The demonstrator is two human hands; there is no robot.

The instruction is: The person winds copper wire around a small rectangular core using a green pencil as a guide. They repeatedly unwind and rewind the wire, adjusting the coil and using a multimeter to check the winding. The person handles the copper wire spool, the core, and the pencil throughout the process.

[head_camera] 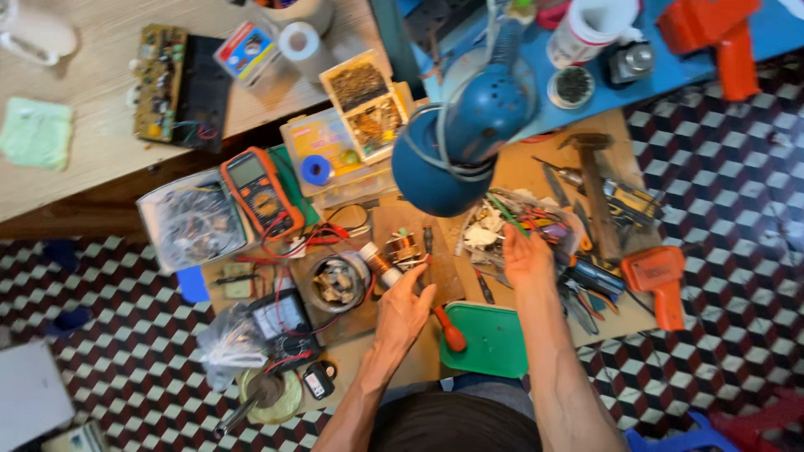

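My left hand (404,310) rests on a low wooden board (519,172), fingers pointing at a copper coil part (403,248) and a dark screwdriver shaft (428,247). An orange screwdriver handle (452,332) lies just right of that hand, apart from it. My right hand (527,258) is raised with fingers spread beside a heap of small tools and wires (526,224). It holds nothing that I can see. A green tray (490,339) lies between my forearms.
A blue desk lamp (465,138) hangs over the board. An orange multimeter (261,192), a round tin of parts (337,281), a hammer (596,188) and an orange glue gun (659,280) surround the hands. A wooden table (92,167) and a blue bench (779,33) stand beyond, on a checkered floor (729,201).
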